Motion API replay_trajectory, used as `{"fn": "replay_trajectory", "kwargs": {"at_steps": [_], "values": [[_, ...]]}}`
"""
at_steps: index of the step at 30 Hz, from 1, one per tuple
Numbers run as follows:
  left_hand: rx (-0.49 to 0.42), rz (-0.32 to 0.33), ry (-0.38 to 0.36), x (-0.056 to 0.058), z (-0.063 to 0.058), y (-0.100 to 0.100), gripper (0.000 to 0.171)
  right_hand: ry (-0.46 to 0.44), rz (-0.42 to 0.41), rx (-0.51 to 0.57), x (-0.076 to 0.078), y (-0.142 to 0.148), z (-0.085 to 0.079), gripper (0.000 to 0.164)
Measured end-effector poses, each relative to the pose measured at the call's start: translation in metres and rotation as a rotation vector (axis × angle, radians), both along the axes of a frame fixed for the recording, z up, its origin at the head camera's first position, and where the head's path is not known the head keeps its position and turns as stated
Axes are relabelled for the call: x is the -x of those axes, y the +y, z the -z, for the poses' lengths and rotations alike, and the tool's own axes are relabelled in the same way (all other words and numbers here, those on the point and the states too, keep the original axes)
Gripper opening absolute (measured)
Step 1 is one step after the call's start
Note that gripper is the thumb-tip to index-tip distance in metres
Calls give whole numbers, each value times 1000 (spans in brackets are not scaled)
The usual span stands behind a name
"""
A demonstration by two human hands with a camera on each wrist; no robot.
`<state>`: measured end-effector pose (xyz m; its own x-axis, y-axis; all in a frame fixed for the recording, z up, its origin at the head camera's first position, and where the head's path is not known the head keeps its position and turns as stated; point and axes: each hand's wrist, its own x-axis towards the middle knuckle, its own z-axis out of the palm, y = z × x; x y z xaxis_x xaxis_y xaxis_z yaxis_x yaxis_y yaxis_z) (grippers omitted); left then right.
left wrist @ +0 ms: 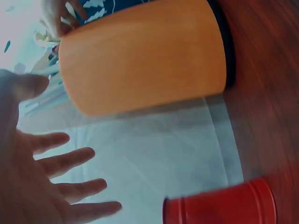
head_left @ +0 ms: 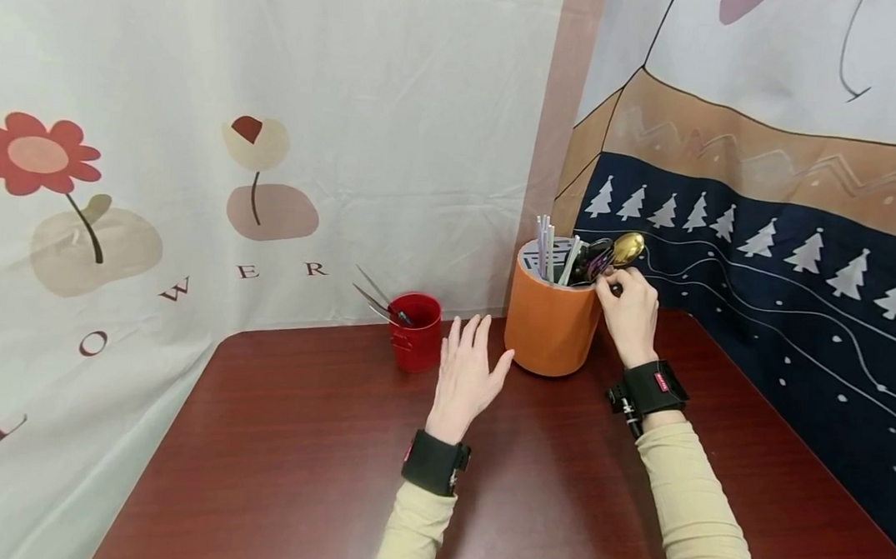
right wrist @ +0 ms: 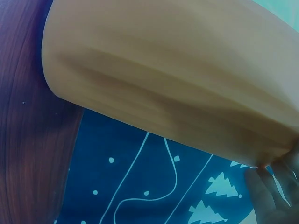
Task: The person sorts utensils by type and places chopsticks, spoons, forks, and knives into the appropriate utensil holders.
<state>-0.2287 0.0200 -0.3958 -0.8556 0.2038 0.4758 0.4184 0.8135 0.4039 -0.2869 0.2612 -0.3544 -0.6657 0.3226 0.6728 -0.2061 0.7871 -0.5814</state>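
At the right side of the rim of an orange cylindrical container (head_left: pixel 549 334), my right hand (head_left: pixel 632 314) has its fingers curled and pinches a small dark object (head_left: pixel 616 288), mostly covered by the fingers. A gold spoon (head_left: pixel 628 248) sticks out just above that hand, its handle hidden. Pale straws (head_left: pixel 545 250) and dark utensils (head_left: pixel 590 259) also stand in the container. My left hand (head_left: pixel 464 379) is held with its fingers spread, between the container and a red cup (head_left: pixel 418 336), and holds nothing. In the left wrist view its fingers (left wrist: pixel 70 161) are apart from both.
Thin sticks or tools (head_left: pixel 375 297) lean out of the red cup toward the left. Both vessels stand near the back edge of a dark red wooden table (head_left: pixel 319 474). A white printed cloth (head_left: pixel 394 144) hangs behind, and a navy tree-patterned cloth (head_left: pixel 784 327) hangs at right.
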Motion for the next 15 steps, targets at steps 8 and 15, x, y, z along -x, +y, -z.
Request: {"fn": "replay_trajectory", "kwargs": {"at_steps": [8, 15], "values": [[-24, -14, -163, -23, 2, -25, 74, -8, 7, -4, -2, 1, -2, 22], [23, -70, -192, -37, -5, -34, 79, 14, -3, 2, -1, 2, -2, 21]]}}
